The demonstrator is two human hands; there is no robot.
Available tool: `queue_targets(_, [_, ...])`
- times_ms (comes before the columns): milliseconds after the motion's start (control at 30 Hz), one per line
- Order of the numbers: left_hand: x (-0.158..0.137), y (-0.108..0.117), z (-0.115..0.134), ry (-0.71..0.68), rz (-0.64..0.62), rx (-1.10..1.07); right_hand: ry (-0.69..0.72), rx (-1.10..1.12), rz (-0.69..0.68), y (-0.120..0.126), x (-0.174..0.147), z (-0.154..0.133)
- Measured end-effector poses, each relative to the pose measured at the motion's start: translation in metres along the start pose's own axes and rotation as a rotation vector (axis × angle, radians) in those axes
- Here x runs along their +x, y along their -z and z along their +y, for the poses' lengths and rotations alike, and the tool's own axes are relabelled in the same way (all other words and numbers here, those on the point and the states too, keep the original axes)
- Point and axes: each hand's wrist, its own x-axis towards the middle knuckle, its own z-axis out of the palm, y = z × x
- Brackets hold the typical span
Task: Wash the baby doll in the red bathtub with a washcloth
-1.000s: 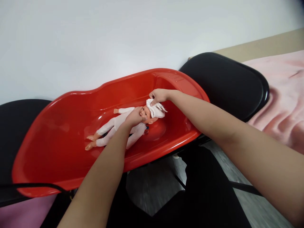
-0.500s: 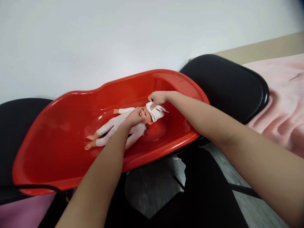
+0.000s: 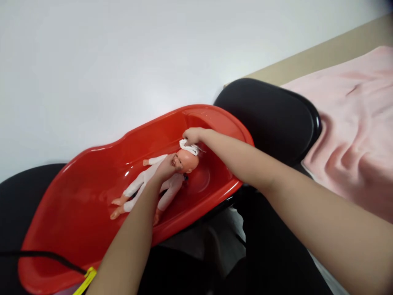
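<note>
A doll in a white suit (image 3: 144,180) lies on its back inside a red plastic baby tub (image 3: 76,213). Its bald head (image 3: 188,160) points to the right. My left hand (image 3: 164,167) rests on the doll's chest and chin, holding it down. My right hand (image 3: 192,135) pinches a small white cloth (image 3: 188,146) just above the top of the doll's head, and the cloth touches the head.
The tub rests across two black chair seats, one at the right (image 3: 270,114) and one at the left (image 3: 18,192). A pink blanket (image 3: 353,131) lies at the right. A white wall is behind. A black cord (image 3: 46,256) crosses the tub's near rim.
The white cloth has come off the doll's head, which is now bare; my right hand holds it bunched above the head. The view has shifted, so everything sits lower and to the left.
</note>
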Motion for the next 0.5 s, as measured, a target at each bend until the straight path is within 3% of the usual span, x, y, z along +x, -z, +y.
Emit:
queue_targets(233, [0.005, -0.003, -0.003, 0.014, -0.070, -0.122, -0.110, -0.101, -0.184, -0.001, 0.056, 0.002])
queue_targets(367, [0.000, -0.001, 0.005, 0.022, -0.055, -0.115, -0.133, -0.122, -0.290, -0.004, 0.063, 0.009])
queue_targets(500, [-0.003, 0.002, 0.008, 0.031, -0.049, -0.072, -0.110, -0.075, -0.487, -0.008, 0.068, 0.019])
